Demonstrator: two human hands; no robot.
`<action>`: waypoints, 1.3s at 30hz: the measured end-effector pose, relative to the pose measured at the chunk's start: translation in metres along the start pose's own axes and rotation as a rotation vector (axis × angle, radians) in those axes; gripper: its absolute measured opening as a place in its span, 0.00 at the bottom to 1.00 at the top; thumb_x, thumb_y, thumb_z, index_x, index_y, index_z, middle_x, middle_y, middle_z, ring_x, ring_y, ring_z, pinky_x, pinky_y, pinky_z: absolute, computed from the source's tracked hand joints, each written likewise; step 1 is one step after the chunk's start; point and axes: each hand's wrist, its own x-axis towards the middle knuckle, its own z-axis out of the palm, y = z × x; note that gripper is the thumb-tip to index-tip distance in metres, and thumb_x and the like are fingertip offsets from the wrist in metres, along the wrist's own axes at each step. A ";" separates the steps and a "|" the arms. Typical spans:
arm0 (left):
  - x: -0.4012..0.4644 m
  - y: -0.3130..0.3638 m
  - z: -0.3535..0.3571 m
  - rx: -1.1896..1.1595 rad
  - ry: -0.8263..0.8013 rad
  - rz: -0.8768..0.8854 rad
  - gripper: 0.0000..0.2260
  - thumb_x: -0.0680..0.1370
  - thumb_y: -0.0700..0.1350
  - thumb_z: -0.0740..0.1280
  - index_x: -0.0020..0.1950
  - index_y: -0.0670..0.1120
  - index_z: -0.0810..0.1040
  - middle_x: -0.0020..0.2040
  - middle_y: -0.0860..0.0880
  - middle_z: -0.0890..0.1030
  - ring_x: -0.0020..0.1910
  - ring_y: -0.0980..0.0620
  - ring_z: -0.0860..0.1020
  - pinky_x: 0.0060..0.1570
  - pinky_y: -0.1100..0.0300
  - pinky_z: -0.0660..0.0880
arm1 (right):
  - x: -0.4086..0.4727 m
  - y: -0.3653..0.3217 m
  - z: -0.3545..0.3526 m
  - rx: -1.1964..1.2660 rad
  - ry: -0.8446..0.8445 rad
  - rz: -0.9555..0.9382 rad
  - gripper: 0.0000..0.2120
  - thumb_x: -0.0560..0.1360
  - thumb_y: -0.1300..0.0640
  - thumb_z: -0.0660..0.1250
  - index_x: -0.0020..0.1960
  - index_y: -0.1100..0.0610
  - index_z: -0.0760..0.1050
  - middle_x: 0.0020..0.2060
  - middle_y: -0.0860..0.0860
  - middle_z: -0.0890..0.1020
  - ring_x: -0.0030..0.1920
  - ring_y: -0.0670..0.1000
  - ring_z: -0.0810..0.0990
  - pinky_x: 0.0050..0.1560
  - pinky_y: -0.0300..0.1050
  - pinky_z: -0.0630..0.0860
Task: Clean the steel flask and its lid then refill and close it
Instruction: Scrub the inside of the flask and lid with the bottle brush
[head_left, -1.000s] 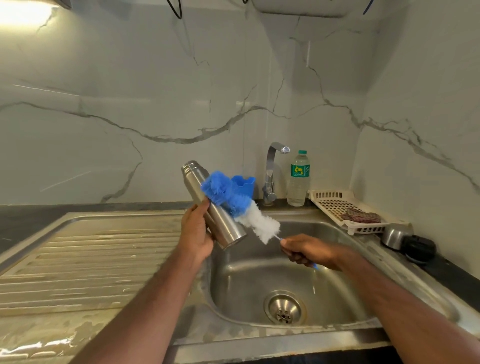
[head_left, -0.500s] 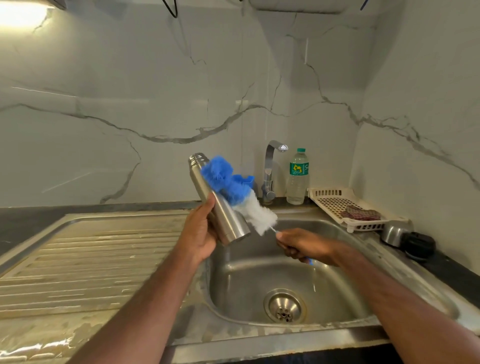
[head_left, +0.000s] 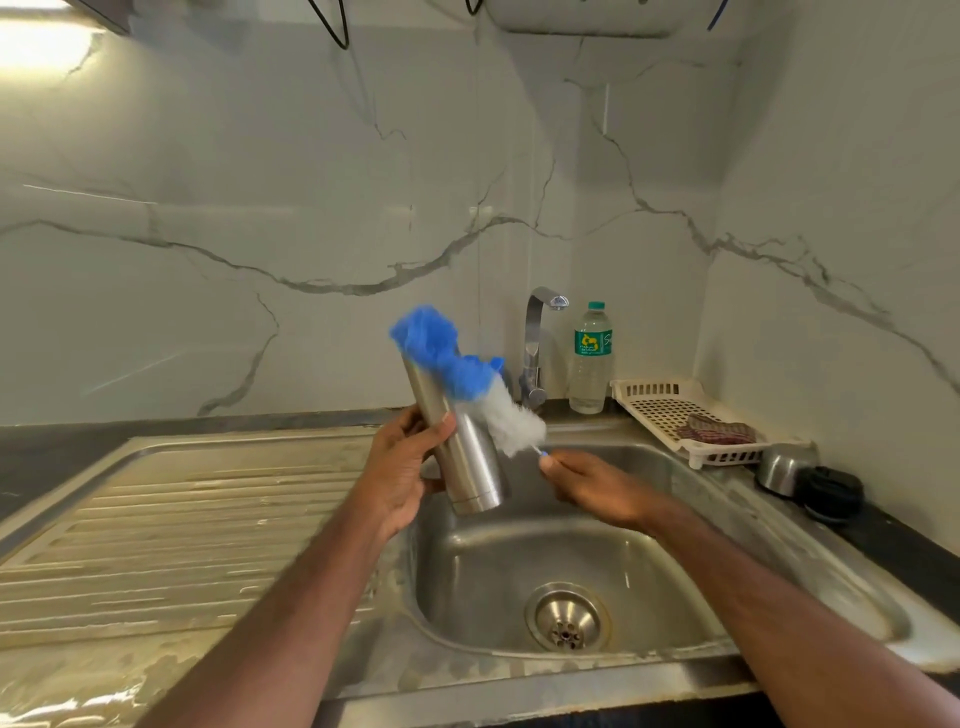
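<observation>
- Steel flask (head_left: 462, 447) is held tilted above the sink (head_left: 519, 561), its base low and toward the basin, its top leaning up and to the left.
- Left hand (head_left: 402, 470) wraps the flask's middle, thumb across the front, its grip curled round the body.
- Blue-and-white bottle brush (head_left: 465, 382) lies against the flask's upper side, its blue bristles covering the top.
- Right hand (head_left: 589, 486) has its grip pinched on the brush handle just below the white bristles.
- Steel lid (head_left: 782, 467) and a black cap (head_left: 831, 496) sit on the tabletop to the right, near a white tray (head_left: 670, 410).
- Tap (head_left: 537, 343) and a plastic water bottle (head_left: 591, 358) stand behind the sink.
</observation>
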 end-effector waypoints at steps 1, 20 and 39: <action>-0.002 -0.002 0.004 0.003 -0.025 0.008 0.21 0.71 0.45 0.75 0.63 0.44 0.80 0.55 0.46 0.84 0.56 0.44 0.82 0.44 0.40 0.81 | 0.007 -0.006 0.008 0.031 0.087 -0.053 0.16 0.84 0.41 0.55 0.42 0.47 0.71 0.33 0.41 0.71 0.36 0.43 0.70 0.44 0.45 0.70; 0.001 0.005 0.002 -0.198 -0.086 0.076 0.22 0.71 0.45 0.75 0.63 0.43 0.79 0.57 0.44 0.83 0.54 0.45 0.83 0.43 0.42 0.81 | -0.009 0.017 -0.018 -0.079 0.138 -0.103 0.21 0.84 0.45 0.57 0.44 0.61 0.75 0.35 0.50 0.74 0.36 0.43 0.71 0.44 0.44 0.72; -0.006 0.003 -0.005 -0.134 -0.194 -0.012 0.25 0.60 0.54 0.84 0.54 0.48 0.84 0.49 0.46 0.84 0.47 0.46 0.83 0.40 0.47 0.82 | 0.006 -0.012 0.010 -0.164 0.207 -0.198 0.19 0.85 0.48 0.55 0.39 0.52 0.71 0.33 0.44 0.73 0.34 0.41 0.70 0.41 0.45 0.70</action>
